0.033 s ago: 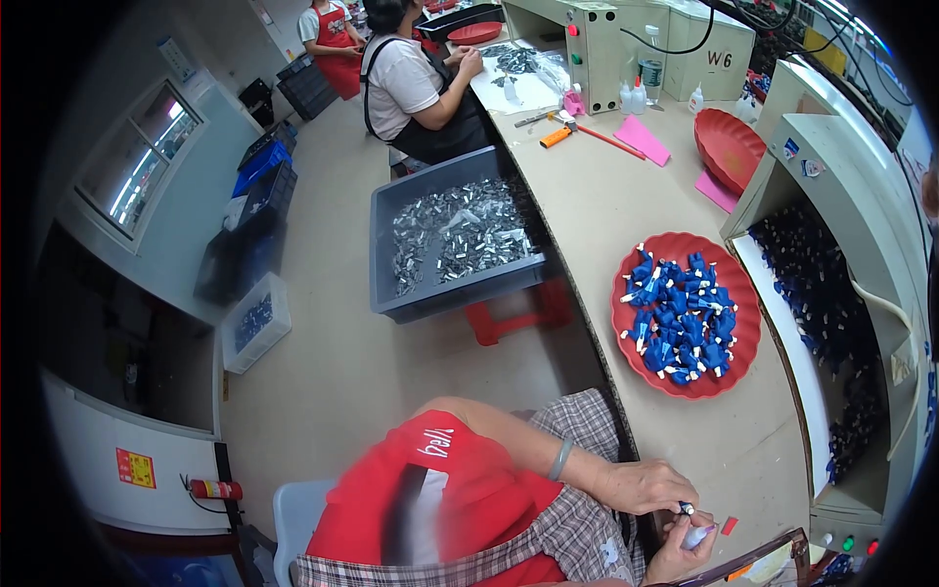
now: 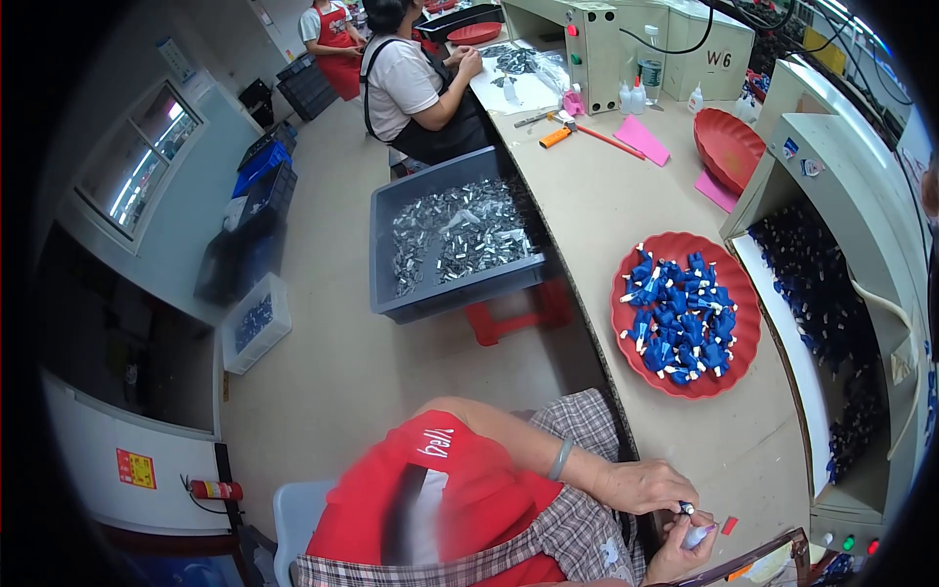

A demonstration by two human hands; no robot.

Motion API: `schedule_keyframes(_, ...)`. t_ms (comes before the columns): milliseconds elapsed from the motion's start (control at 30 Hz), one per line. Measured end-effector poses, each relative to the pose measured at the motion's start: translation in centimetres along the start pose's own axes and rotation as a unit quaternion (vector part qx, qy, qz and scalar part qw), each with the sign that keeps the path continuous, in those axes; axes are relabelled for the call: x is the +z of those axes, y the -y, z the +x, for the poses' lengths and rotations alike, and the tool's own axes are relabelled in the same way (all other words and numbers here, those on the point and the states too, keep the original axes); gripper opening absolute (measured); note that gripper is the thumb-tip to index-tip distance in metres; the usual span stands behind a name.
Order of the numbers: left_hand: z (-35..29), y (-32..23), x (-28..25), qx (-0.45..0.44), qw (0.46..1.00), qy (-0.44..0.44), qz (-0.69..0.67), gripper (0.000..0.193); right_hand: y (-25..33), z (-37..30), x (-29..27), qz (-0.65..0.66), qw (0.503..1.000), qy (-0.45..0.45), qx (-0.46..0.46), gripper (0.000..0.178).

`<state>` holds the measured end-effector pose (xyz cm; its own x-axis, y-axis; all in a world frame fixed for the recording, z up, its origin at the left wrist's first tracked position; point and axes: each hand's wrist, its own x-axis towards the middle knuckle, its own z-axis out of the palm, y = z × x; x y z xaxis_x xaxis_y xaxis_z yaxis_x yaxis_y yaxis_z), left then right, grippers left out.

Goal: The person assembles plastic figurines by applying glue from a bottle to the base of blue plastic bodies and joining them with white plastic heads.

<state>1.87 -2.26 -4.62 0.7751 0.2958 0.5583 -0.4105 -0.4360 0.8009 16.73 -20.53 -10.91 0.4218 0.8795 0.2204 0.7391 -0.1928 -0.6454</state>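
Note:
My left hand (image 2: 649, 486), a bangle on its wrist, is closed at the near table edge. Its fingertips pinch a small dark-blue and white figure piece (image 2: 687, 508). Just below, my right hand (image 2: 677, 556) is wrapped round a small whitish squeeze bottle (image 2: 698, 535); the two hands almost meet. Fingers partly cover both things. Beside the bottle lies a small red scrap (image 2: 730, 525). Farther up the table, a red scalloped plate (image 2: 632, 358) bears a heap of blue figure pieces (image 2: 687, 328) with white ends.
A grey bin (image 2: 385, 305) of shiny small parts rests on a red stool (image 2: 489, 328) left of the table. To the right stands a machine (image 2: 831, 147) with dark pieces inside. An orange-handled cutter (image 2: 556, 138) and small bottles (image 2: 638, 98) lie farther back. A co-worker (image 2: 406, 83) sits beyond.

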Motion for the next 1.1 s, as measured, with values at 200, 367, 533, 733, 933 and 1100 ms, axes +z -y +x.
schedule_keyframes(200,-0.2,-0.1,0.0,-0.015,1.000,0.000,-0.006,0.023,5.5,2.5,-1.6,0.114,0.969,0.069,0.207,0.032)
schedule_keyframes(367,0.2,-0.1,-0.1,-0.055,0.998,-0.013,-0.032,0.027,7.2,4.5,-1.6,0.277,0.952,-0.070,0.113,0.008)
schedule_keyframes(533,0.8,-0.5,-1.0,-0.148,0.982,0.035,-0.116,0.031,7.0,4.7,-2.1,0.323,0.926,-0.077,0.179,0.007)
schedule_keyframes(733,1.1,-0.7,-1.2,-0.255,0.931,0.057,-0.255,0.029,6.7,4.7,-2.2,0.460,0.856,-0.063,0.227,0.014)
schedule_keyframes(933,1.0,0.1,-1.4,-0.255,0.924,0.091,-0.272,0.035,7.4,5.1,-2.1,0.424,0.878,-0.038,0.220,0.026)
schedule_keyframes(1100,0.3,1.0,-0.7,-0.286,0.869,0.059,-0.399,0.041,8.0,5.5,-2.0,0.426,0.874,-0.049,0.228,0.037)
